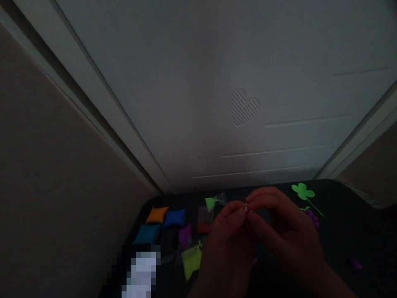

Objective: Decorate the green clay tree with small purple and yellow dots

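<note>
The scene is very dark. My left hand (228, 240) and my right hand (283, 225) meet fingertip to fingertip over a black table (347, 231). Together they pinch a tiny pale piece (247, 209), too small to name. Both hands have their fingers curled and pressed together. Just right of my right hand lies a green leaf-shaped cut-out with a thin stem (304, 192) and a small purple lump (312, 217).
Small packets of coloured clay lie on the table's left part: orange (157, 215), blue (174, 217), teal (147, 233), purple (185, 235), yellow-green (191, 260), green (212, 202). A pale door with embossed hearts (244, 106) stands behind. A purple bit (355, 263) lies at the right.
</note>
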The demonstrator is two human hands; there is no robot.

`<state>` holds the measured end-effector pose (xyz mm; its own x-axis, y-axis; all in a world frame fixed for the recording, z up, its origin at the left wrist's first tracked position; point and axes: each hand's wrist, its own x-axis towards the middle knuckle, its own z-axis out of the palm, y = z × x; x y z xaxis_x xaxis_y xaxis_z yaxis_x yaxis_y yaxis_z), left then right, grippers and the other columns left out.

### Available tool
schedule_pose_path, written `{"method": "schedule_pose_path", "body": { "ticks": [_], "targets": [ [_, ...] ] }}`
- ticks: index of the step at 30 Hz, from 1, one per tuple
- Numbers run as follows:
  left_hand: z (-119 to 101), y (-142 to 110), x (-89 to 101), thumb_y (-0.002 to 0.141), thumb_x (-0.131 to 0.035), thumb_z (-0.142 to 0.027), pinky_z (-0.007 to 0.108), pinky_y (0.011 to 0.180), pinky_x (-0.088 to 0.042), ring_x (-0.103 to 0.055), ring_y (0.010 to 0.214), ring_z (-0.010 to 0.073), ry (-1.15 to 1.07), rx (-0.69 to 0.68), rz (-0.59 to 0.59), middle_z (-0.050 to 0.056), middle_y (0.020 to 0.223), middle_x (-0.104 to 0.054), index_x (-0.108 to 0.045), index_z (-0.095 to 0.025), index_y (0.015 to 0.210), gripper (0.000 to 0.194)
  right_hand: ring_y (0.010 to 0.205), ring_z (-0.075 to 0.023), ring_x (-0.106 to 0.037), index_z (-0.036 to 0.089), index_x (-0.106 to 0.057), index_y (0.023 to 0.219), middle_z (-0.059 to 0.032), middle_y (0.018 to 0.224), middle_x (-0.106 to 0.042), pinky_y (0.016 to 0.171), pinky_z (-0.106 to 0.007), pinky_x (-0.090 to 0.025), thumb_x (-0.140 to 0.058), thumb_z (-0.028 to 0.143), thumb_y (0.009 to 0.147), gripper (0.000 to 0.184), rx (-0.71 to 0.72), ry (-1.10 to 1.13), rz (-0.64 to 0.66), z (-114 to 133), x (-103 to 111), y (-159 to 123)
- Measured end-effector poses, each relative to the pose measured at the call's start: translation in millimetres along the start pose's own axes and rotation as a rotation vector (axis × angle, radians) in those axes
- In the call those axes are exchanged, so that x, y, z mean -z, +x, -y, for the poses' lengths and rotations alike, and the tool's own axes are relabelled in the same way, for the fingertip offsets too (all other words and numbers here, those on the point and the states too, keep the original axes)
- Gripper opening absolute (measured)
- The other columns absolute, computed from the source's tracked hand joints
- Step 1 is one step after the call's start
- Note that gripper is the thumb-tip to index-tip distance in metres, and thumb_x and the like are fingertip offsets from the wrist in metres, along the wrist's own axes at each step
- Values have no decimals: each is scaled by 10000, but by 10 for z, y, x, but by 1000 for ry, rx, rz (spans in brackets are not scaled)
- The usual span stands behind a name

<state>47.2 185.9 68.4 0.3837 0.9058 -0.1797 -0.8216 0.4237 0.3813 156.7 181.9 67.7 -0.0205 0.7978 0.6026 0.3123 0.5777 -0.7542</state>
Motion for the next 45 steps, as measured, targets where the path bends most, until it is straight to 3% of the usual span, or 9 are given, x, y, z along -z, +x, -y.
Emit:
{"method": "schedule_pose_path", "body": {
  "ticks": [10, 14, 19, 22, 24, 27, 31, 37, 45],
  "targets": [
    [-8, 13, 18, 699, -591, -138, 210, 706, -430, -536, 722, 82, 71, 2, -21, 19, 766, -573, -629, -129, 739, 55, 859, -116, -528, 236, -548, 854, 7, 887, -551, 719, -245, -443, -548, 121, 744, 159, 20, -16, -8, -22, 24, 31],
    [-35, 56, 43, 711, -586, -174, 219, 672, -411, -491, 652, 68, 145, -29, -12, -8, 691, -516, -606, -153, 766, 62, 854, -114, -521, 237, -558, 840, 4, 887, -543, 729, -243, -434, -550, 126, 753, 140, -29, 15, -94, -25, 117, 45],
    [-99, 231, 192, 725, -551, -315, 242, 629, -397, -465, 633, 88, 669, -287, -106, -19, 684, -457, -561, -189, 837, 169, 841, -110, -515, 231, -589, 811, 1, 871, -539, 732, -241, -421, -559, 151, 761, 99, -92, 185, -392, -66, 312, 100],
    [-71, 412, 372, 710, -573, -321, 268, 710, -394, -493, 760, 127, 906, -373, -166, 19, 849, -507, -538, -206, 968, 285, 795, -106, -529, 232, -605, 825, 1, 864, -550, 699, -240, -417, -588, 176, 745, 99, -144, 255, -498, -101, 398, 128],
    [5, 532, 503, 677, -608, -316, 321, 789, -374, -486, 875, 179, 1116, -418, -197, 52, 975, -510, -505, -217, 1075, 423, 785, -103, -533, 232, -610, 831, 2, 858, -556, 696, -237, -412, -598, 175, 738, 110, -143, 252, -528, -117, 425, 141],
    [192, 655, 676, 634, -636, -260, 398, 951, -245, -376, 1100, 253, 1410, -463, -213, 88, 1176, -441, -401, -219, 1227, 639, 792, -106, -525, 232, -611, 813, 4, 849, -550, 698, -239, -410, -599, 162, 732, 108, -101, 240, -552, -119, 426, 154],
    [436, 711, 842, 649, -611, -241, 381, 1001, -176, -295, 1187, 263, 1710, -449, -177, 103, 1247, -398, -322, -201, 1294, 709, 807, -128, -514, 236, -600, 796, -4, 852, -538, 694, -268, -418, -587, 163, 732, 97, -77, 213, -539, -93, 414, 159],
    [554, 746, 973, 656, -606, -269, 402, 956, -241, -337, 1147, 282, 1971, -403, -207, 115, 1232, -380, -217, -219, 1337, 786, 800, -130, -515, 236, -596, 789, -8, 850, -538, 690, -274, -423, -571, 166, 743, 87, -77, 200, -508, -62, 435, 161],
    [596, 778, 1014, 729, -520, -237, 386, 926, -274, -387, 1107, 267, 2074, -431, -193, 114, 1193, -422, -172, -213, 1348, 710, 802, -110, -514, 228, -609, 794, 0, 844, -546, 690, -239, -409, -576, 142, 739, 108, -71, 264, -520, -64, 442, 173]
  ]
}}
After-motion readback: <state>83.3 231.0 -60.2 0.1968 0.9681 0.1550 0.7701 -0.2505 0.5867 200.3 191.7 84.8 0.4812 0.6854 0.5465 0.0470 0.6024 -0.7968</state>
